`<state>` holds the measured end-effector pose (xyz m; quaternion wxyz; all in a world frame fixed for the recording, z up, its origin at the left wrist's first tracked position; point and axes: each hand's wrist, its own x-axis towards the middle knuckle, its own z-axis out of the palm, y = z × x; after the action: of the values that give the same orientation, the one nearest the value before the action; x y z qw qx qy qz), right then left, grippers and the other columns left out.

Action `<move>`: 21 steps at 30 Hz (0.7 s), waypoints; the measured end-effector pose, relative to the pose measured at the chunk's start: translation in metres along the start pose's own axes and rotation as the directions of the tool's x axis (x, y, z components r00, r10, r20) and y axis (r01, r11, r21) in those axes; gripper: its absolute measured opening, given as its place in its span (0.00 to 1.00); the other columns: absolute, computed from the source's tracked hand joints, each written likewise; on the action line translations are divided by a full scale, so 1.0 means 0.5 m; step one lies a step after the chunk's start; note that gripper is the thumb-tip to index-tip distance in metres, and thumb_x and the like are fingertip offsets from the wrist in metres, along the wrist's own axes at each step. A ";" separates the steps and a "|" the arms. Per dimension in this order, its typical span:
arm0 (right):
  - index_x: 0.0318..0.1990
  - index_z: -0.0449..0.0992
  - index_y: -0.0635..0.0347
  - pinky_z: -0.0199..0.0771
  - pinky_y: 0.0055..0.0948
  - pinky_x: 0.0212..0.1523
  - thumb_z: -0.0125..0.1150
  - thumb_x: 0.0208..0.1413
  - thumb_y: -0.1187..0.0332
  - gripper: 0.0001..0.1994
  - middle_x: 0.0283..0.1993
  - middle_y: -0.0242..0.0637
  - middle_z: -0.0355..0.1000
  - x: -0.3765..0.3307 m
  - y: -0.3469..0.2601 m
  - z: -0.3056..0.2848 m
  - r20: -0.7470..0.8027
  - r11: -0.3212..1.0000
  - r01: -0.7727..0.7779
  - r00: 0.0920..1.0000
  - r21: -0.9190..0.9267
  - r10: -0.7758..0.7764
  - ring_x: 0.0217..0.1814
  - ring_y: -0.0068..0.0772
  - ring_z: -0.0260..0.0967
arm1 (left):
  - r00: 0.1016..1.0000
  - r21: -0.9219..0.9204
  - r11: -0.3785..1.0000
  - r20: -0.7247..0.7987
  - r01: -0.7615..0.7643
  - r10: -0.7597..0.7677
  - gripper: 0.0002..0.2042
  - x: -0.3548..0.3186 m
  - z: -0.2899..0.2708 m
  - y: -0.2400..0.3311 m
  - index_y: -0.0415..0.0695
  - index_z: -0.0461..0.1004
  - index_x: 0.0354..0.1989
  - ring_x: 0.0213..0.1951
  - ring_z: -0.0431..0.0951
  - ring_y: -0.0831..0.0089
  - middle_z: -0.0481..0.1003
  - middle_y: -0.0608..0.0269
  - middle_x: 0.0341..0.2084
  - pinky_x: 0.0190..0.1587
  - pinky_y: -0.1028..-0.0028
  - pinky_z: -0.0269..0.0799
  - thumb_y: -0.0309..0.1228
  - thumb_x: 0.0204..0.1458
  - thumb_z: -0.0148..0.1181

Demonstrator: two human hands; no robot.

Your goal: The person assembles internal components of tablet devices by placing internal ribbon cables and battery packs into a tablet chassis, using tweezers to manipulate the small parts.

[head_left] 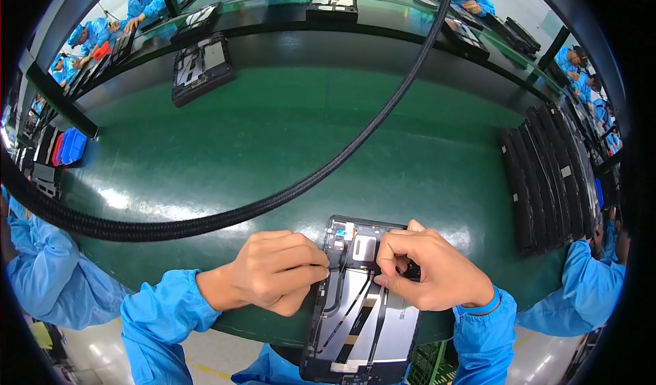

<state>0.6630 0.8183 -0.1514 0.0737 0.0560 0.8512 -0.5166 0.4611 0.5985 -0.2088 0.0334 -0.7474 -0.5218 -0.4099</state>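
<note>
An opened tablet (400,330) lies at the near edge of the green table, its inside facing up. A silver-grey plate, black ribbon cables (346,313) and a small metal-coloured part (364,248) show in it. My left hand (280,272) is closed, fingers curled, its fingertips at the tablet's left edge; whatever they hold is hidden. My right hand (434,269) pinches thumb and forefinger together over the upper ends of the ribbon cables. What lies between those fingertips is too small to make out. Blue sleeves cover both forearms.
A thick black braided hose (328,170) arcs across the view above the table. Upright black tablet-like units (547,180) stand packed at the right. Another opened tablet (201,67) lies far left, near a shelf holding more. Blue bins (72,146) sit left. Blue-clad co-workers sit around.
</note>
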 end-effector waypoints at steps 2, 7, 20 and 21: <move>0.31 0.73 0.51 0.51 0.36 0.50 0.73 0.59 0.74 0.11 0.30 0.28 0.70 -0.004 0.006 0.003 0.026 0.999 0.025 0.999 -0.031 -0.024 0.30 0.30 0.61 | 0.999 -0.014 0.999 -0.003 0.033 -0.033 0.13 -0.004 0.005 0.013 0.38 0.83 0.32 0.32 0.84 0.62 0.84 0.58 0.36 0.31 0.68 0.80 0.21 0.32 0.66; 0.33 0.74 0.51 0.51 0.37 0.47 0.62 0.56 0.77 0.06 0.27 0.29 0.66 -0.005 0.009 0.009 0.047 0.993 0.102 0.994 -0.063 -0.100 0.31 0.31 0.62 | 0.998 0.082 0.995 -0.006 0.055 -0.055 0.14 -0.002 0.008 0.053 0.35 0.83 0.31 0.32 0.84 0.61 0.84 0.55 0.36 0.31 0.69 0.82 0.20 0.29 0.65; 0.33 0.75 0.51 0.52 0.39 0.45 0.62 0.54 0.78 0.07 0.25 0.27 0.69 -0.008 0.019 0.007 0.040 0.985 0.161 0.987 -0.068 -0.159 0.34 0.35 0.65 | 0.974 0.191 0.963 0.082 0.192 -0.211 0.10 0.017 0.006 0.091 0.38 0.76 0.29 0.25 0.77 0.67 0.85 0.51 0.41 0.25 0.70 0.73 0.20 0.33 0.65; 0.33 0.76 0.51 0.52 0.40 0.45 0.63 0.53 0.78 0.07 0.24 0.27 0.70 -0.010 0.021 0.006 0.035 0.982 0.177 0.984 -0.073 -0.175 0.34 0.35 0.65 | 0.974 0.192 0.963 0.095 0.187 -0.208 0.10 0.018 0.007 0.093 0.38 0.76 0.29 0.25 0.77 0.67 0.85 0.51 0.41 0.25 0.70 0.73 0.20 0.33 0.65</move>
<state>0.6698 0.8205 -0.1612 0.0418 -0.0294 0.8706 -0.4893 0.5017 0.5860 -0.1879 0.0304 -0.7075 -0.6301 -0.3185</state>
